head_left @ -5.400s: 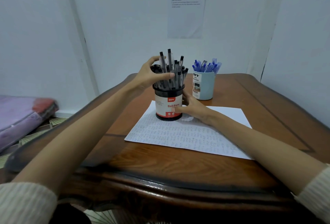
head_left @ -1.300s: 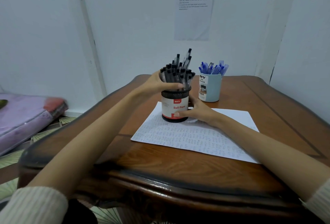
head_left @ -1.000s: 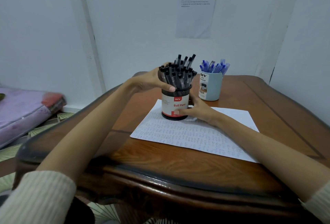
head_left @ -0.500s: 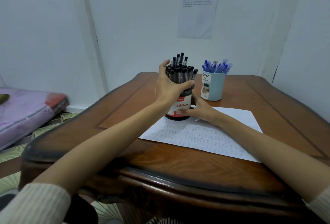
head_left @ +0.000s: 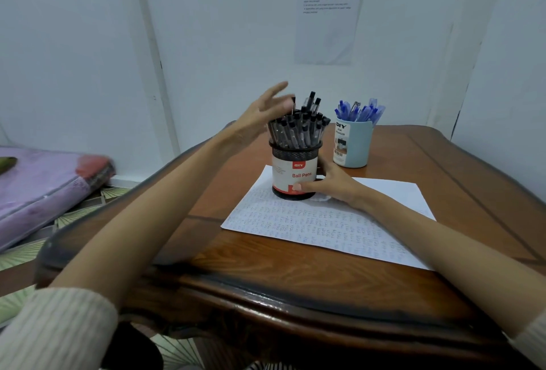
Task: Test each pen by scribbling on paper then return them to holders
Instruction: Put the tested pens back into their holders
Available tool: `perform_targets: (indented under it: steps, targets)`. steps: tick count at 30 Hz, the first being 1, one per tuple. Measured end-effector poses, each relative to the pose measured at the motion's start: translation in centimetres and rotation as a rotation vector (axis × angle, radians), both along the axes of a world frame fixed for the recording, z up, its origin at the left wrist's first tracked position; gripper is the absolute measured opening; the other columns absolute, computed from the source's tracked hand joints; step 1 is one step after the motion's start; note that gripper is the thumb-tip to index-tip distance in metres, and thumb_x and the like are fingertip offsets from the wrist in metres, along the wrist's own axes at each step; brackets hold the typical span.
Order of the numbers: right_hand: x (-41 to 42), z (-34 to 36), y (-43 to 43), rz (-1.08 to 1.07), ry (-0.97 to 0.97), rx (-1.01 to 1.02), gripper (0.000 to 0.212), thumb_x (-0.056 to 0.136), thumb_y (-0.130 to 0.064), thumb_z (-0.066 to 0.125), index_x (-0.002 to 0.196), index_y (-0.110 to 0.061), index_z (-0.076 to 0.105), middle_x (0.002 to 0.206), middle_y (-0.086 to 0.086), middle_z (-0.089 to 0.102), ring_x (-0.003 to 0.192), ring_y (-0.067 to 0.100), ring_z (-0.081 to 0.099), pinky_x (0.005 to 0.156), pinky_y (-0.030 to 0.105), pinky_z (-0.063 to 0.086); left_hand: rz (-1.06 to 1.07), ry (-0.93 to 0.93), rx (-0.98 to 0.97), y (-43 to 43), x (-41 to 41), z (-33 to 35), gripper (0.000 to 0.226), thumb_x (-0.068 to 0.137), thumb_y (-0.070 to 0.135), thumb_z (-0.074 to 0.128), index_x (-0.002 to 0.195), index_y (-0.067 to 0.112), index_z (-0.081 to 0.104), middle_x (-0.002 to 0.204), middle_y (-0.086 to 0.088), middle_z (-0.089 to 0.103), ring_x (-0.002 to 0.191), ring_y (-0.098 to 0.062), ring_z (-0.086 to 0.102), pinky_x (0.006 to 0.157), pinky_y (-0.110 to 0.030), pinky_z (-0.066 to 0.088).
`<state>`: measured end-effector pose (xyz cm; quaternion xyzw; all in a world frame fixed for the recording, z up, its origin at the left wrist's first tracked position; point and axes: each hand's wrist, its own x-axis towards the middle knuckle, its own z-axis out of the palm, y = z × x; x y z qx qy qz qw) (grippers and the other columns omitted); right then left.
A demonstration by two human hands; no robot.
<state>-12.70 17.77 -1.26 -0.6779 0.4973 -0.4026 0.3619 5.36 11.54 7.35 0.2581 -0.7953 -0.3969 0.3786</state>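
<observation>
Frame centre: black holder (head_left: 294, 173) on far edge of paper (head_left: 325, 219); right hand (head_left: 329, 183) grip curled round its base. Left hand (head_left: 263, 114) grip open, fingers spread beside black pens (head_left: 298, 129), holding nothing. Best: pinch one raised pen, lift straight, pin base, avoid tipping.

A white-walled corner, a dark wooden table before us

We sit at a brown wooden table (head_left: 295, 275) with a curved, dark-edged rim and a glossy top. It stands close to pale white walls (head_left: 221, 30) that meet in a corner at our right. A printed sheet (head_left: 328, 15) lies flat on the far wall, its text too small to read. A pale vertical strip (head_left: 150, 53) runs up the wall at left. Low on the left, a purple padded mat (head_left: 44, 186) lies on a floor (head_left: 76, 216) patterned with green fan shapes. The light is soft and even.
</observation>
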Motion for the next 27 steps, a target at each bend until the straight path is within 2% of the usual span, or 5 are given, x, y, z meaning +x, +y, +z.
perform_targets:
  steps: [4, 9, 17, 22, 27]
  targets:
    - [-0.1, -0.2, -0.2, -0.003, 0.004, -0.015, 0.074, 0.076, -0.015, 0.076, 0.137, -0.021, 0.036, 0.120, -0.006, 0.054, 0.111, 0.012, 0.052, 0.090, 0.022, 0.043, 0.104, 0.045, -0.181, 0.5, -1.7, 2.4, 0.078, 0.078, 0.072, 0.045, 0.136, 0.021, 0.045, 0.139, 0.004, 0.048, 0.125, -0.005, 0.046, 0.105, -0.034, 0.037]
    - [-0.1, -0.2, -0.3, 0.011, -0.009, -0.009, 0.078, 0.075, -0.014, 0.077, 0.139, -0.022, 0.033, 0.123, -0.003, 0.054, 0.106, 0.007, 0.053, 0.084, 0.016, 0.046, 0.097, -0.277, -0.394, 0.6, -4.0, 3.9, 0.045, 0.102, 0.037, 0.029, 0.131, 0.012, 0.053, 0.140, -0.002, 0.048, 0.132, -0.010, 0.039, 0.104, -0.016, 0.026]
    - [-0.3, -0.4, -0.5, 0.022, -0.006, 0.004, 0.077, 0.076, -0.017, 0.076, 0.139, -0.023, 0.031, 0.124, -0.005, 0.052, 0.107, 0.006, 0.052, 0.086, 0.017, 0.044, 0.056, -0.404, -0.172, -1.0, -3.6, 4.2, 0.040, 0.099, 0.030, 0.039, 0.097, 0.005, 0.070, 0.114, -0.005, 0.068, 0.102, -0.014, 0.064, 0.096, -0.029, 0.048]
    - [-0.4, -0.4, -0.5, 0.025, -0.018, -0.003, 0.078, 0.075, -0.018, 0.077, 0.138, -0.025, 0.032, 0.124, -0.006, 0.053, 0.105, 0.002, 0.053, 0.086, 0.017, 0.044, -0.004, -0.325, -0.021, -1.7, -3.3, 4.2, 0.041, 0.097, 0.026, 0.047, 0.138, 0.023, 0.045, 0.126, 0.001, 0.060, 0.108, -0.016, 0.060, 0.091, -0.027, 0.049]
    - [-0.4, -0.5, -0.7, 0.026, -0.012, -0.002, 0.080, 0.074, -0.020, 0.078, 0.139, -0.024, 0.031, 0.130, -0.003, 0.053, 0.111, 0.008, 0.053, 0.092, 0.022, 0.044, -0.050, -0.260, 0.056, -1.4, -3.2, 4.1, 0.035, 0.098, 0.014, 0.040, 0.131, 0.021, 0.050, 0.126, -0.006, 0.059, 0.107, -0.018, 0.062, 0.080, -0.025, 0.055]
